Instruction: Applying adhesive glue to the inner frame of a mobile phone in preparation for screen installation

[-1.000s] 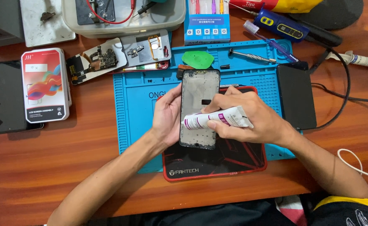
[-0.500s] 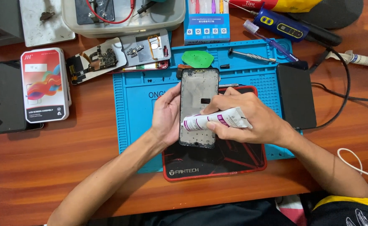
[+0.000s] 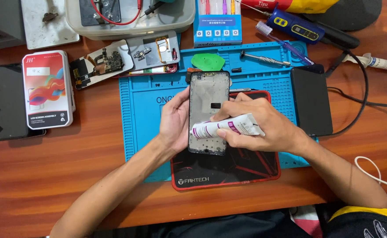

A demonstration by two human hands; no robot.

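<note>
Our left hand [image 3: 174,121] grips the phone frame [image 3: 209,110]; our right hand [image 3: 261,128] squeezes a glue tube [image 3: 228,128] over it.

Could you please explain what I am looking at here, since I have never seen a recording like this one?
There is no machine: a person's two bare hands, filmed by a camera worn on the head, looking down at a brown wooden desk. The left hand holds a stripped grey phone frame upright by its edge. The right hand has a grip on a small white and purple tube, its tip laid against the frame's left side. Beneath lie a blue silicone work mat and a black red-edged pad. To the left sit a colourful white parts box and a dark phone screen.
</note>
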